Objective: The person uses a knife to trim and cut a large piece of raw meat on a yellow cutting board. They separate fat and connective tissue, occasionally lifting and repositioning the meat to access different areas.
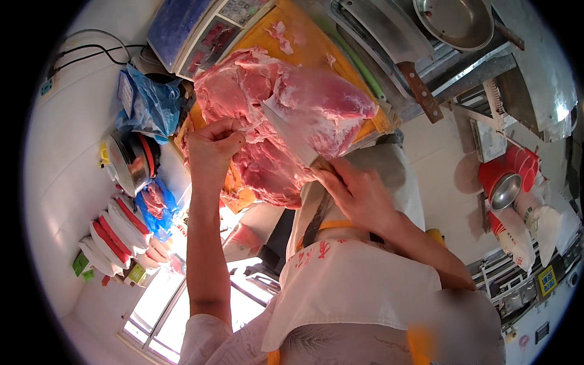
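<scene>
A large slab of raw meat [267, 146], pink with white fat and membrane, lies on a yellow cutting board [292, 52]. My right hand [353, 191] is wrapped round the handle of a knife [289, 134], whose blade lies over the meat with its tip pointing up and left. On the left side of the slab, my left hand [216, 149] pinches a pale strip of meat at its surface. Small scraps of meat [280, 36] rest on the far part of the board.
A weighing scale [207, 36] stands beyond the board. At the far right are a cleaver [395, 42] with a wooden handle and a metal pan [459, 21]. Blue plastic bags [155, 103] sit on the left. An apron [353, 286] covers my front.
</scene>
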The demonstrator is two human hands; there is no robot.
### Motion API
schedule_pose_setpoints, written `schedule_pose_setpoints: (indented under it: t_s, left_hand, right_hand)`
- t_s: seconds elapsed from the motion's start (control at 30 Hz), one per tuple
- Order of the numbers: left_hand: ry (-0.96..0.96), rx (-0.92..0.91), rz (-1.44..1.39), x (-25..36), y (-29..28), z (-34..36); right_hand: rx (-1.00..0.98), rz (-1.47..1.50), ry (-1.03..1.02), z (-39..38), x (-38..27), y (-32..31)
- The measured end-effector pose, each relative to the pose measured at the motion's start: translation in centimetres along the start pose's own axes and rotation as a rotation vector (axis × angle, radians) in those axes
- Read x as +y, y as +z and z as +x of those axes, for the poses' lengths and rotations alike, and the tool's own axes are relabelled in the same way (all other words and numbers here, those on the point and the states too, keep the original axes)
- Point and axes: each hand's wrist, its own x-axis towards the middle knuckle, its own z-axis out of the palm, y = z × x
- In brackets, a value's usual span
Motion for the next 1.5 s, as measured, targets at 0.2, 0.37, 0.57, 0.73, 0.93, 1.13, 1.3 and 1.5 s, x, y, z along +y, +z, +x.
schedule_pose_setpoints:
  t_s: [0.2,0.37,0.57,0.73,0.93,1.13,1.3,1.5]
  left_hand:
    - [-0.03,0.07,0.024,1.5,0.0,-0.4]
    - [-0.098,0.176,-0.168,1.3,-4.4,-2.0]
    - [-0.025,0.347,-0.189,-7.1,-10.7,-3.9]
    - [-0.022,0.306,-0.075,-15.4,-11.1,-1.4]
    - [0.129,0.572,0.346,-19.6,-7.8,0.6]
    - [0.292,0.689,0.56,-21.1,-4.8,-0.3]
    - [0.22,0.585,0.657,-21.7,-3.6,-1.8]
    - [0.024,0.399,0.412,-19.2,-4.2,-4.2]
  right_hand:
    - [-0.103,-0.078,-0.01,-1.1,-0.6,0.6]
    - [-0.093,-0.095,0.17,-3.1,-2.0,-1.1]
    - [-0.119,0.045,0.305,-1.7,-3.4,-2.8]
    - [-0.102,0.049,0.31,-1.8,-4.1,-2.1]
    - [-0.055,0.009,0.353,-2.1,-5.2,-1.8]
    - [-0.024,-0.01,0.336,-2.5,-5.6,-1.7]
    - [-0.008,-0.011,0.323,-2.9,-5.1,-1.6]
    - [0.016,0.009,0.314,-2.8,-5.3,-2.1]
